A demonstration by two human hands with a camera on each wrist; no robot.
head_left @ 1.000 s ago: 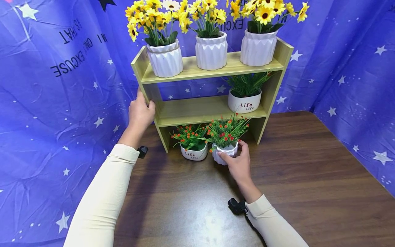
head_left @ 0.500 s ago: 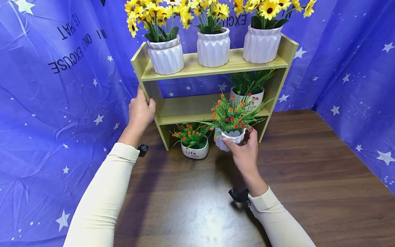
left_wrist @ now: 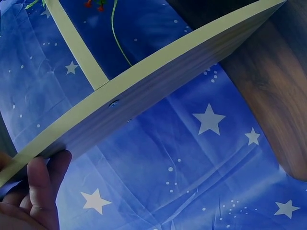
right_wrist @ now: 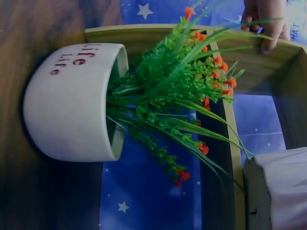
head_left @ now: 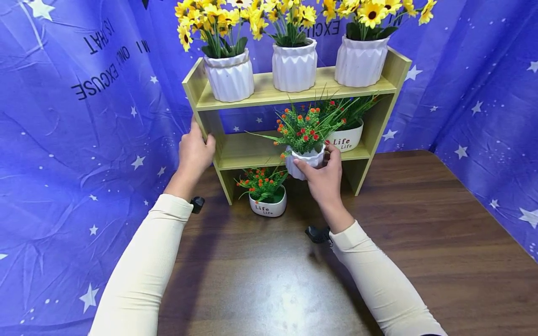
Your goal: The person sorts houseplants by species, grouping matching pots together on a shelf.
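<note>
My right hand point(head_left: 325, 179) pinches a white fluted flower pot point(head_left: 300, 167) with red and orange flowers, thumb in front and fingers at its right side. The pot is raised just before the middle board of a wooden shelf point(head_left: 248, 161). At the right wrist's edge, part of this pot point(right_wrist: 285, 189) shows. My left hand point(head_left: 195, 151) grips the shelf's left side panel point(left_wrist: 158, 72). Under the shelf, a white "Life" planter point(head_left: 269, 208) with orange flowers stands on the table. Another "Life" planter point(head_left: 348, 139) stands on the middle board's right, partly hidden behind the held plant.
Three white pots with yellow flowers, a left one point(head_left: 230, 79), a middle one point(head_left: 294, 67) and a right one point(head_left: 362, 63), line the top board. A blue star-printed curtain point(head_left: 50, 186) hangs behind and beside the brown wooden table point(head_left: 252, 275).
My right hand has lifted the fluted flower pot from low beside the orange-flowered planter up to the middle board, then shifted it slightly left. My left hand stays on the shelf's side.
</note>
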